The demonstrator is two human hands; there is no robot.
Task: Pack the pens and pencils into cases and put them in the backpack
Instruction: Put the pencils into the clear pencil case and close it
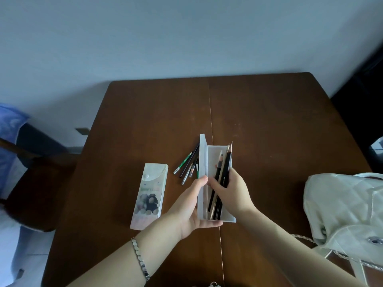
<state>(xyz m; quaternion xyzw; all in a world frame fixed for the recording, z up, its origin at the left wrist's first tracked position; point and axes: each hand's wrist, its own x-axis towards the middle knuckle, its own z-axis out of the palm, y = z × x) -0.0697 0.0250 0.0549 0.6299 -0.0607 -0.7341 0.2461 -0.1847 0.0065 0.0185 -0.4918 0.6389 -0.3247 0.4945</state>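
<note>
Gripping case [211, 159] from beneath: left hand [189, 207] | right hand [235, 193] clutching pencils [226, 162] inside

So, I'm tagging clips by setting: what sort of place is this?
Probably a room at home: a wooden table by a plain wall, a chair beside it, and a white backpack on the table.

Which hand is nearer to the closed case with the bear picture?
Left. The left hand, holding the open case, is just right of the closed case; the right hand, gripping pencils, is farther right.
</note>
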